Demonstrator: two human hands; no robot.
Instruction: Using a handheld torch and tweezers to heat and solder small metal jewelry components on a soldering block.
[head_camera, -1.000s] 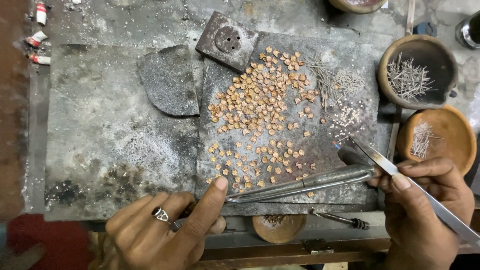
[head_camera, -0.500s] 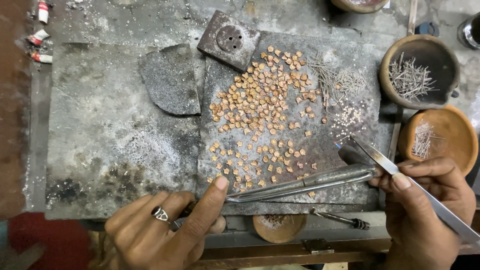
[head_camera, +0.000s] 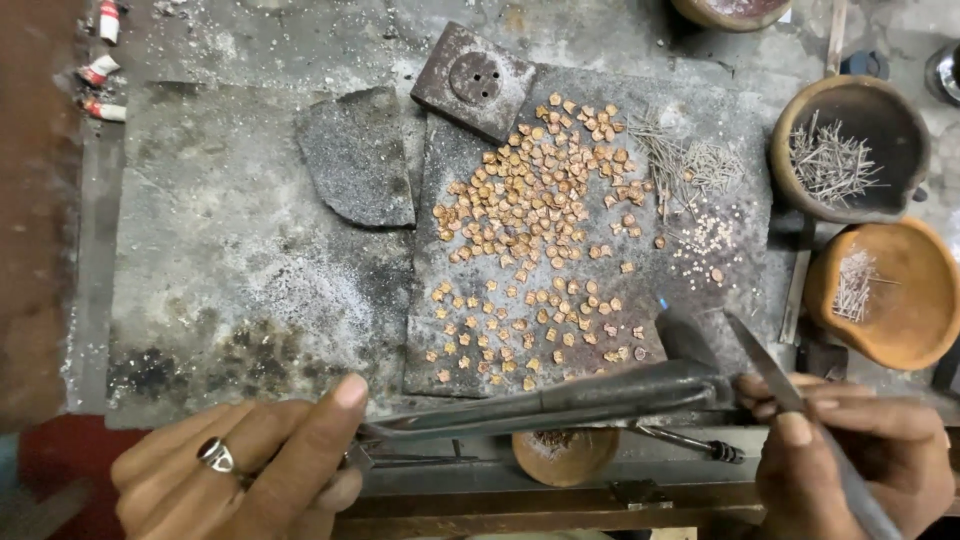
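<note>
1. Lying across the near edge of the dark slab (head_camera: 600, 300), a long metal blowpipe torch (head_camera: 560, 400) is held at both ends, its grey tube running nearly level between the two hands.
2. The left hand (head_camera: 250, 470) is closed around the thin end of the torch, with the forefinger stretched out along it; a ring (head_camera: 215, 455) is worn on one finger.
3. The right hand (head_camera: 850, 460) is closed on a pair of steel tweezers (head_camera: 770, 365), whose tips are pointed up towards the slab, and the thick end of the torch is met by its fingers as well.
4. Small copper-coloured stamped pieces (head_camera: 530, 220) are spread over the slab in a loose field, with thin wire bits (head_camera: 690, 165) and tiny pale beads (head_camera: 710, 235) lying just beside them.
5. The stamped pieces are judged light, thin and easily scattered or bent; each would best be taken by its edge with the tweezer tips, with gentle pressure only.
6. The torch is judged stiff and fairly heavy, so a grip at both ends suits it.
7. More wire bits are held in a dark bowl (head_camera: 850, 150) and in a clay dish (head_camera: 890, 295) at the right.
</note>
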